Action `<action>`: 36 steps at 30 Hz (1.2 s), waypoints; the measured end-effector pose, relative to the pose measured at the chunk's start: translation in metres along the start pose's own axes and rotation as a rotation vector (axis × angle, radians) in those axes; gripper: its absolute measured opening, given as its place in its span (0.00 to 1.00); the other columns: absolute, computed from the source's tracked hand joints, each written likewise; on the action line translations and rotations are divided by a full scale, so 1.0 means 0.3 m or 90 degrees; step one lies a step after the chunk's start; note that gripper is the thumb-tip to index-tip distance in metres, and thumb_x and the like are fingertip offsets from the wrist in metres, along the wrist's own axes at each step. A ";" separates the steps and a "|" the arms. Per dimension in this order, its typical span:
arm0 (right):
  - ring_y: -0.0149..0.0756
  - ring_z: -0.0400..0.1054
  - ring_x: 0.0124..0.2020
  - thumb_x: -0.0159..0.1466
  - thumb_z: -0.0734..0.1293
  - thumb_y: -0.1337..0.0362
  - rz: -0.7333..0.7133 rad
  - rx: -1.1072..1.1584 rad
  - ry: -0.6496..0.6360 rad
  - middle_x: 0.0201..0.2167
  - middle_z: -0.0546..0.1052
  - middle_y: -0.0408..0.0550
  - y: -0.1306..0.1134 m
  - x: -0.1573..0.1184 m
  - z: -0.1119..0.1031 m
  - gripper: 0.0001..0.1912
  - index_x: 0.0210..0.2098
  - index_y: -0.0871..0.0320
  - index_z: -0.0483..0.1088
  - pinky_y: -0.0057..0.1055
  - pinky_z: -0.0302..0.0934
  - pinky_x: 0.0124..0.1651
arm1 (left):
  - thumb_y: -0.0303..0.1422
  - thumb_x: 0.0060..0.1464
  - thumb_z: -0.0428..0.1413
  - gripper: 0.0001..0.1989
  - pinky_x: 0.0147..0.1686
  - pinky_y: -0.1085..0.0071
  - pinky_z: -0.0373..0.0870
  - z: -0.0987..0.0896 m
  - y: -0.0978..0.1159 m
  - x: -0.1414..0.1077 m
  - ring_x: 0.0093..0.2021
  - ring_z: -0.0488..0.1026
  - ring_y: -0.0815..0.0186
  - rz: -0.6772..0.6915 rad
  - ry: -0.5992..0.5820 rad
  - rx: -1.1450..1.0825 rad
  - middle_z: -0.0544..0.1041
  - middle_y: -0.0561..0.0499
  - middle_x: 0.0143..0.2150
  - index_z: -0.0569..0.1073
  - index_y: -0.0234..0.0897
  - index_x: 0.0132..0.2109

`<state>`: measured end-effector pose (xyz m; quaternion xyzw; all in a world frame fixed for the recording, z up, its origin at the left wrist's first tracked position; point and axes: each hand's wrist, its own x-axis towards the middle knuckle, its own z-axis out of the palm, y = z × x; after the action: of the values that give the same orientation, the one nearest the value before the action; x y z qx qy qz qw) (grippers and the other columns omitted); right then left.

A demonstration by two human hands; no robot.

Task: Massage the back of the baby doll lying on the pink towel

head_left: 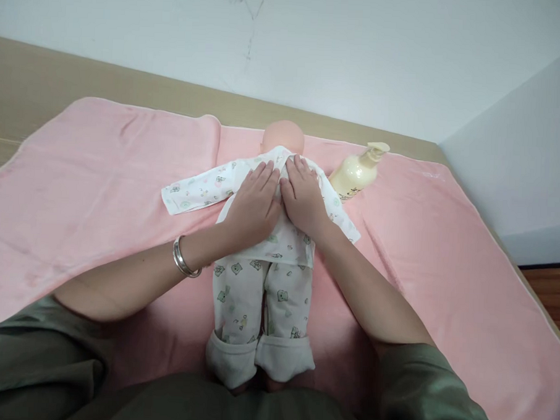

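Observation:
A baby doll (284,136) lies on a pink blanket, its head away from me and its face not visible. It wears a white printed top (197,188) with both sleeves spread and matching trousers (239,295) with turned-up cuffs. My left hand (253,206) rests flat on the upper part of the top, fingers stretched out, a silver bangle on the wrist. Beside it my right hand (305,197) lies on the top too, fingers extended towards the doll's neck. Neither hand grips anything.
A pale yellow pump bottle (356,173) tilts to the right of the doll's shoulder. The pink blanket (436,254) covers most of a wooden surface (49,70). Behind it rises a white wall (176,32) with cracks. Dark wood shows at the far right.

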<state>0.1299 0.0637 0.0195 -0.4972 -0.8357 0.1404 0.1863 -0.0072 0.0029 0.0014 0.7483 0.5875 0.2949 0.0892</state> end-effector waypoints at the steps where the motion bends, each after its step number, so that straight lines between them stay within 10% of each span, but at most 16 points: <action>1: 0.54 0.42 0.79 0.74 0.50 0.63 0.001 -0.015 0.010 0.77 0.51 0.63 -0.018 -0.023 0.007 0.32 0.74 0.70 0.52 0.58 0.40 0.79 | 0.32 0.65 0.40 0.32 0.78 0.46 0.45 -0.002 -0.018 0.014 0.79 0.50 0.49 -0.011 -0.006 -0.024 0.56 0.33 0.77 0.60 0.20 0.71; 9: 0.54 0.40 0.79 0.74 0.52 0.63 -0.082 -0.086 0.046 0.76 0.52 0.62 -0.137 -0.161 0.038 0.31 0.73 0.69 0.55 0.57 0.38 0.80 | 0.38 0.68 0.41 0.29 0.78 0.48 0.44 0.005 -0.181 0.115 0.78 0.52 0.53 -0.065 0.021 -0.098 0.59 0.38 0.76 0.63 0.32 0.70; 19: 0.51 0.42 0.79 0.72 0.54 0.60 0.012 0.032 0.031 0.76 0.54 0.63 0.023 0.030 -0.002 0.34 0.73 0.73 0.54 0.54 0.41 0.80 | 0.35 0.67 0.42 0.32 0.77 0.44 0.46 0.001 -0.014 0.008 0.79 0.49 0.47 -0.025 0.025 0.013 0.55 0.29 0.76 0.57 0.20 0.72; 29: 0.62 0.34 0.79 0.72 0.56 0.60 -0.078 -0.117 0.039 0.78 0.48 0.61 -0.190 -0.212 0.059 0.35 0.74 0.70 0.51 0.64 0.33 0.79 | 0.36 0.63 0.44 0.27 0.77 0.52 0.53 -0.002 -0.197 0.126 0.74 0.62 0.57 -0.013 0.062 -0.123 0.68 0.46 0.72 0.70 0.39 0.66; 36: 0.49 0.38 0.80 0.74 0.52 0.59 -0.020 -0.017 -0.005 0.78 0.49 0.52 -0.054 -0.038 0.013 0.32 0.74 0.63 0.53 0.57 0.36 0.80 | 0.36 0.66 0.42 0.26 0.78 0.52 0.52 0.010 -0.168 0.098 0.74 0.61 0.56 -0.041 0.087 -0.111 0.69 0.44 0.71 0.69 0.37 0.66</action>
<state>0.1205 0.0460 0.0210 -0.4856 -0.8461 0.1283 0.1785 -0.0432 0.0457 -0.0154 0.6967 0.5879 0.3921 0.1232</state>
